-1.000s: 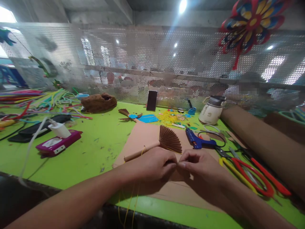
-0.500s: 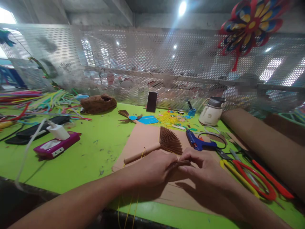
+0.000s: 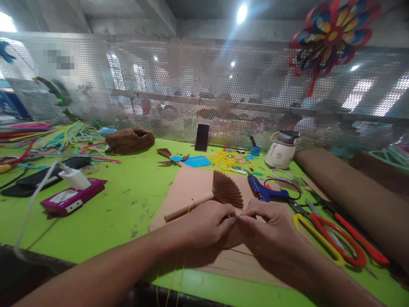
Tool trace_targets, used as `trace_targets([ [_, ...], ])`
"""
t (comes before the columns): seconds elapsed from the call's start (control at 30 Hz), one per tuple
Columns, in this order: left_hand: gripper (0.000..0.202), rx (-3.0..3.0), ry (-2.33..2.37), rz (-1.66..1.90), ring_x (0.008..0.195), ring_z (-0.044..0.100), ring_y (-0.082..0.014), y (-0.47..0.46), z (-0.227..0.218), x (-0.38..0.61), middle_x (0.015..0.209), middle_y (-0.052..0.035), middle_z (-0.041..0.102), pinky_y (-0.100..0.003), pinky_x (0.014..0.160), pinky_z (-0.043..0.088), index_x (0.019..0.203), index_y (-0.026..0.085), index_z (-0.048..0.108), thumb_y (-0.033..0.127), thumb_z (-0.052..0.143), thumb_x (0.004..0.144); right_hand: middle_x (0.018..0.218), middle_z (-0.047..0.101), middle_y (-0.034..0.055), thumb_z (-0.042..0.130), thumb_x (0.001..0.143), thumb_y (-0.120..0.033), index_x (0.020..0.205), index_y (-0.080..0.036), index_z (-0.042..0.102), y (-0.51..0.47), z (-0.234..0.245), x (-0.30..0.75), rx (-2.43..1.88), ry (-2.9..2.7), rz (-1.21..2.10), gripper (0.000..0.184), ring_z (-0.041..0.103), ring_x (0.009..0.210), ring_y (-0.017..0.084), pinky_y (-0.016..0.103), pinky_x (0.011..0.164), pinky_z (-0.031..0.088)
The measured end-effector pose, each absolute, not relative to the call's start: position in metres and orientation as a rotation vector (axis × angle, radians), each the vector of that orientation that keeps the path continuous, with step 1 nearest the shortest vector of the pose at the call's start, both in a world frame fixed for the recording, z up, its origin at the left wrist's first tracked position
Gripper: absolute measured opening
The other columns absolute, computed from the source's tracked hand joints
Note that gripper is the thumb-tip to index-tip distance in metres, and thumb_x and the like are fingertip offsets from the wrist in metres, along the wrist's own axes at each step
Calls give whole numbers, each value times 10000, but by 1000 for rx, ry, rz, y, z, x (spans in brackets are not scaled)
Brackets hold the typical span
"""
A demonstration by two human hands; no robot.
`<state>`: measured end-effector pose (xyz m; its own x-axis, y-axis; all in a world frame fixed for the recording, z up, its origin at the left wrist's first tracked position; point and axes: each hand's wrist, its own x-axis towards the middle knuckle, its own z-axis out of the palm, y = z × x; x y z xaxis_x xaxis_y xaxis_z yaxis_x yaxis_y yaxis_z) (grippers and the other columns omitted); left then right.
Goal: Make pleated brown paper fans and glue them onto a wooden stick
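Left hand [image 3: 207, 221] and right hand [image 3: 271, 226]: each grip pinches the thin brown strip [image 3: 243, 216], fingertips meeting, probably to hold its folds tight. The strip is just in front of the pleated fan [image 3: 226, 194].

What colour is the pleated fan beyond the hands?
Dark brown; the pleated fan shows best in the head view.

Whatever the left hand [image 3: 207, 224] and right hand [image 3: 271, 228] pinch between their meeting fingertips is covered and too small to tell. At 3 o'clock the cardboard roll [image 3: 351, 192] runs off the right edge. At 1 o'clock the top edge clips the pinwheel [image 3: 332, 34].
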<state>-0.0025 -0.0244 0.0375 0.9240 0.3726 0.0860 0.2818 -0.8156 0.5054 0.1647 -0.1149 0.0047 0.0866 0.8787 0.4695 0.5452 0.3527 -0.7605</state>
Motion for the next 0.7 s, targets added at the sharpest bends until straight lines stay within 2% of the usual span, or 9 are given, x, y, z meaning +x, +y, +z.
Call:
trace_targets([
  [0.13,278,2536,456,245,844,529,-163,-24,37,-3,952,-55,628,-277,762,377,823,182,577,307,347,917,680,634,-1,603,791,-174,710,-170,654,-114,5,164,-1364,-1691,399,96,545,640,123,219,600,408],
  [0.3,333,2496,499,245,807,524,-158,-32,39,-7,889,-37,620,-278,737,373,813,188,582,355,317,928,599,587,-11,603,770,-169,603,-169,588,-116,9,164,-1488,-1647,429,168,518,594,123,217,533,377],
  [0.47,351,2510,593,293,769,494,-166,-32,39,-8,864,-51,591,-288,677,357,764,178,558,383,317,915,594,604,0,591,783,-197,617,-169,617,-118,17,170,-1469,-1742,379,170,529,577,128,229,538,383],
  [0.7,261,2445,471,236,743,493,-148,-24,37,-6,821,-28,582,-259,661,361,724,168,551,310,393,877,564,589,4,591,782,-223,597,-160,614,-118,18,175,-1463,-1735,437,196,504,543,120,223,509,377],
])
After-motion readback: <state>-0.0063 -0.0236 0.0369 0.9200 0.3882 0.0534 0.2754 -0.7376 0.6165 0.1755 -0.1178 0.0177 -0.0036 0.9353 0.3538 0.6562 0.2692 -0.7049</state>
